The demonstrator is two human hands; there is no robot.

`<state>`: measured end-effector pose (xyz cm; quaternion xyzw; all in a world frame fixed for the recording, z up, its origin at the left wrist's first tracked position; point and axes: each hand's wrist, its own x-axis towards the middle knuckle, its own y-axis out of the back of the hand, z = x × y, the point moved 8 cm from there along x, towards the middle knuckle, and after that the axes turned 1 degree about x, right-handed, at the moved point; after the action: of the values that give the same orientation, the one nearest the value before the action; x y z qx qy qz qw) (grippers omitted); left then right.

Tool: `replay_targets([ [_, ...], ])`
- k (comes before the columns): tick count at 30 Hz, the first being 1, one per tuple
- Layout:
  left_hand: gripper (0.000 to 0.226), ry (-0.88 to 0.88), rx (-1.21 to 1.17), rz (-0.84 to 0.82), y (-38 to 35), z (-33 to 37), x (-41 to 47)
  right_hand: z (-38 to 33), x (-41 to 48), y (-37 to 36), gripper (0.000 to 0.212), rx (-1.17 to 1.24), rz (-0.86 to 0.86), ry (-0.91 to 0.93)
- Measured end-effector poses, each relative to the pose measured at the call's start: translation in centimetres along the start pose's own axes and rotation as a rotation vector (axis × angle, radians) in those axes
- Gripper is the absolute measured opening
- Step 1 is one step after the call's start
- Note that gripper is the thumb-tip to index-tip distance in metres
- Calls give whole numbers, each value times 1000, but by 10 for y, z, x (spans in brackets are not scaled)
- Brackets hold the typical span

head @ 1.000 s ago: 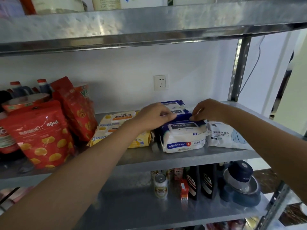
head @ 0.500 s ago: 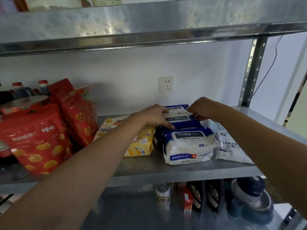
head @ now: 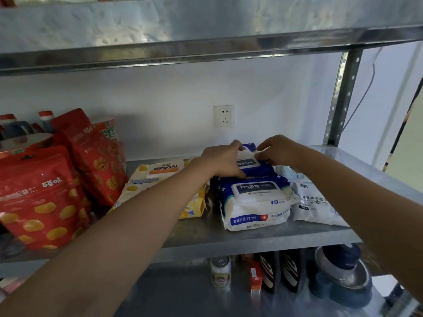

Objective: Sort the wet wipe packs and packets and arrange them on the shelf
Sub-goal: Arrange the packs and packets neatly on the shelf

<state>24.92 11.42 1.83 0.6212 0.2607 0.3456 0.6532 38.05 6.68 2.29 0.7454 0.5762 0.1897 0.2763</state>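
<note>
Head view: a white wall point(head: 160, 99) backs the grey metal shelf point(head: 206, 236), with red snack bags point(head: 39, 193) at left. Behind the front wipe pack point(head: 256, 207), left hand point(head: 223, 160) and right hand point(head: 278, 152) grip the rear blue pack point(head: 248, 162), under a socket point(head: 224, 116).

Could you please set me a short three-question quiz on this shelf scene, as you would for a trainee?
1. True or false: both the left hand and the right hand grip the rear blue pack.
2. What lies just right of the front blue pack? A red snack bag; B white packet; C drink can.
3. Fill in: the yellow pack lies to the ___ of the blue packs.
Key: 1 true; 2 B; 3 left.
</note>
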Motion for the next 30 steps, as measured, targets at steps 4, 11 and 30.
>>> replay_targets([
  [4,91,20,-223,197,34,-2,-6,-2,-3,39,55,356,324,130],
  [11,89,479,-1443,325,46,-20,-14,-42,-37,16,88,484,245,496],
  [30,89,-133,-173,275,47,-18,-18,-7,7,19,50,354,72,38],
])
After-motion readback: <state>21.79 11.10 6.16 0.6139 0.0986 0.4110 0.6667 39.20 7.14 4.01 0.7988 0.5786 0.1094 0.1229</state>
